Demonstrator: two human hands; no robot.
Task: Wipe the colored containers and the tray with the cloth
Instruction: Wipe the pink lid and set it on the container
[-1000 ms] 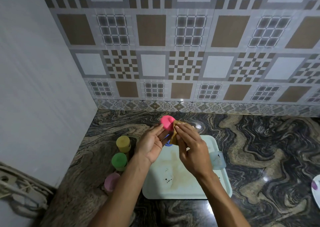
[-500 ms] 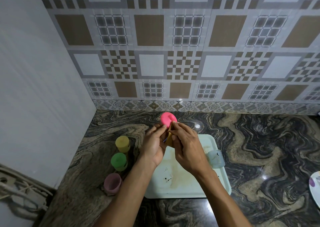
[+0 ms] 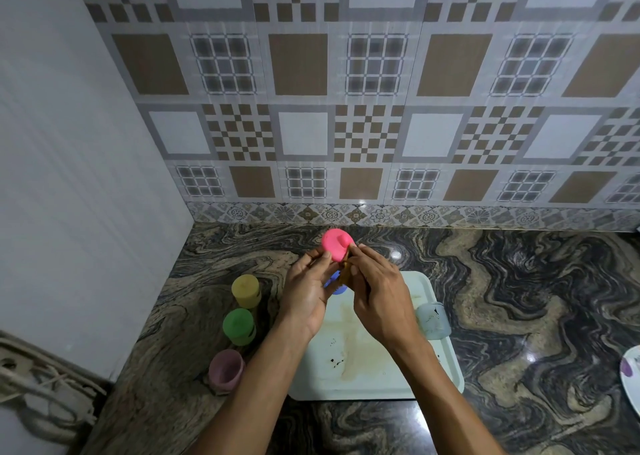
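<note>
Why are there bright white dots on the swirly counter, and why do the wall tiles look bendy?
Head view: the dots are light glaring off the glossy counter; the wide-angle lens bows the wall tiles near the picture's edges.

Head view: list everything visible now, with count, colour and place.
pink container: one, bright pink, held up between both hands.
cloth: one, tan, mostly hidden between the hands.
blue container: one, blue, mostly hidden behind the hands, by the tray's far end.
yellow container: one, yellow, on the counter left of the tray.
green container: one, green, nearer than the yellow one.
mauve container: one, dull pink, nearest of that row.
pale blue container: one, translucent, at the tray's right edge.
tray: one, white, stained, on the counter.
plate: one, white, right frame edge.
cables: a bundle, pale, lower left.
left hand: one, grip on the pink container.
right hand: one, grip on the cloth.
</note>
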